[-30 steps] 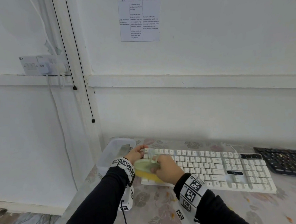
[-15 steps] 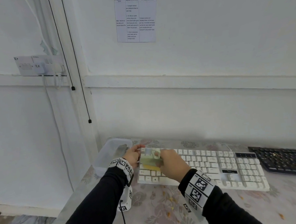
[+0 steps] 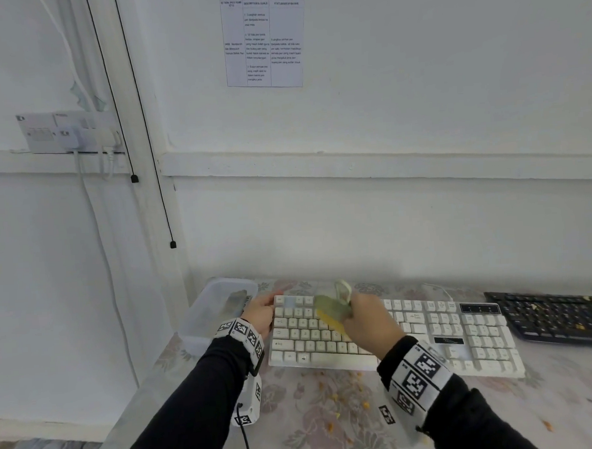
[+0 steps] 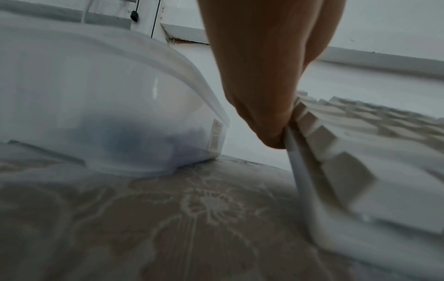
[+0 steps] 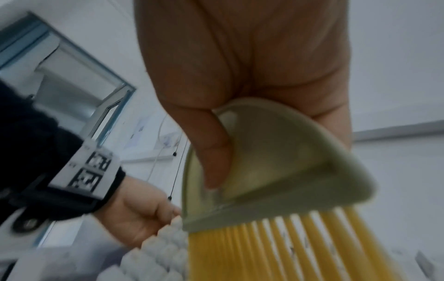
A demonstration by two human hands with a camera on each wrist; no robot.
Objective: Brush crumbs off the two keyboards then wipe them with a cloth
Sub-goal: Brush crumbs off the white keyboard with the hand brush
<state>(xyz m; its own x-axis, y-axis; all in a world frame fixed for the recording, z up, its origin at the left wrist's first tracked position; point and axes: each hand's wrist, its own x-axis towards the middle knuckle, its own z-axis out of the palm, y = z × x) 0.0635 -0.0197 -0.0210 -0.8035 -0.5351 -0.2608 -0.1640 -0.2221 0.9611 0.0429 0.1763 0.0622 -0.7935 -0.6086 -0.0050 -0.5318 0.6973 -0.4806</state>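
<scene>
A white keyboard [image 3: 413, 335] lies across the floral tablecloth, with a black keyboard [image 3: 563, 316] carrying yellow crumbs to its right. My left hand [image 3: 266, 308] grips the white keyboard's left edge [image 4: 298, 171], fingers curled at its corner [image 5: 141, 211]. My right hand [image 3: 355, 310] holds a small brush [image 3: 331, 311] with a pale green body [image 5: 276, 161] and yellow bristles [image 5: 276, 251]. My thumb lies on the body. The bristles rest on the upper left rows of white keys [image 5: 158, 252].
A clear plastic container [image 3: 220, 307] with something dark inside stands just left of the white keyboard [image 4: 108, 114]. Yellow crumbs [image 3: 338, 399] are scattered on the cloth in front of it. The wall runs close behind; the table's left edge lies beside the container.
The brush has moved from the near-left keys up to the far rows and slightly right. My left hand has stayed on the keyboard's left edge.
</scene>
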